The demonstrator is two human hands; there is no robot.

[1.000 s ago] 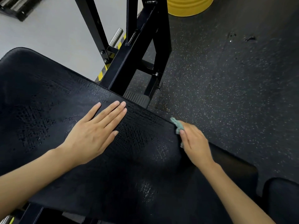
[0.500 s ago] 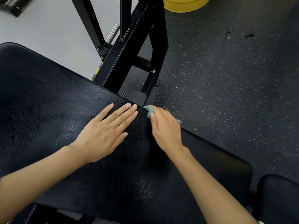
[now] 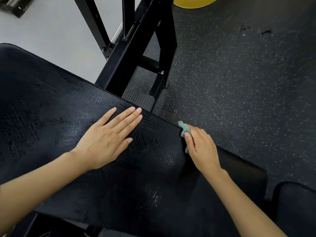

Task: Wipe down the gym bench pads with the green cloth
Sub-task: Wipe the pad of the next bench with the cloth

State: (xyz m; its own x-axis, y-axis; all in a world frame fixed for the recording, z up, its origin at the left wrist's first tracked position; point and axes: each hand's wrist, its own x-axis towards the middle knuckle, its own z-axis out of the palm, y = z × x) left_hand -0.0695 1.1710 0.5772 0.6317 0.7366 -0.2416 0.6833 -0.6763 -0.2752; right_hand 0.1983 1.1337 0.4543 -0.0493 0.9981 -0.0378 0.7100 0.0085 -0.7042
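Gripping green cloth (image 3: 184, 130) at bench pad (image 3: 51, 108) edge, right hand (image 3: 201, 146); left hand (image 3: 107, 139) flat.

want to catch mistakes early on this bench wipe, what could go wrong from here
The green cloth is bunched small under the right hand at the far edge of the bench pad; it could slip off and fall to the floor.
The pad shows a wet-looking sheen, so the left hand, pressed flat on it, might slide.
With so little cloth showing, bare fingers may rub the pad instead.
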